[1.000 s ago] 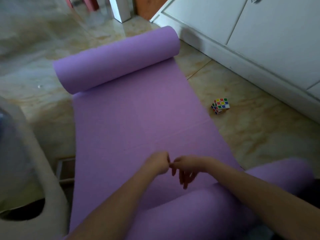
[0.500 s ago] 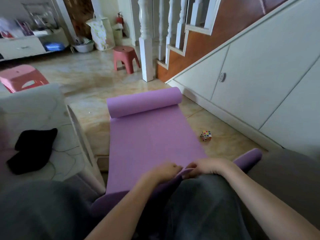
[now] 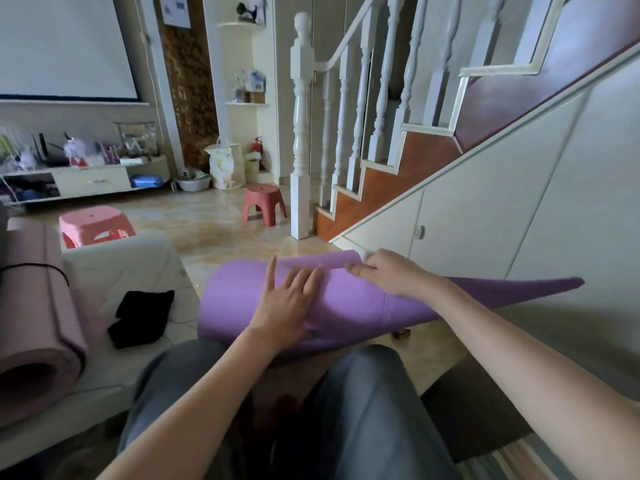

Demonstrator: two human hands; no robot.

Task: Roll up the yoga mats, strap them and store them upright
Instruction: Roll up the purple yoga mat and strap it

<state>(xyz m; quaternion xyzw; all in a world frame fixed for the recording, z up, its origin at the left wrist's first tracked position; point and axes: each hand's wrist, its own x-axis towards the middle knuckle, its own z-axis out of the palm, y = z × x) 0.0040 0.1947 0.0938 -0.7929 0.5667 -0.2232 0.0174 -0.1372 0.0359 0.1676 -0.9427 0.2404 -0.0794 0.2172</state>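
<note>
A person sits with a purple foam yoga mat [image 3: 353, 306] lifted across the lap, above grey trouser legs [image 3: 363, 410], its free edge curling up at 12 o'clock and one corner tapering away toward 3 o'clock. The left hand [image 3: 289, 303] lies flat on the mat's upper surface, fingers spread and straight, pressing the foam. The right hand [image 3: 388, 271] pinches the raised edge between thumb and curled fingers.

At 9 o'clock a second mat, a dusty-pink rolled yoga mat [image 3: 34, 317], rests on a pale cushioned seat [image 3: 138, 265], bound by a thin black strap [image 3: 52, 268]; a folded black cloth [image 3: 142, 318] lies just beside it on the same seat.

Toward 12 o'clock a small red plastic stool [image 3: 264, 204] stands on the glossy marbled floor [image 3: 207, 230] near the white newel post [image 3: 300, 133] of a wooden staircase; a pink plastic stool [image 3: 93, 225] sits at 10 o'clock. White cupboard doors [image 3: 485, 237] fill the under-stair wall at 2 o'clock. A paper notice [image 3: 176, 10] hangs on the far wall, its print too small to read; no other writing or brand is legible.
</note>
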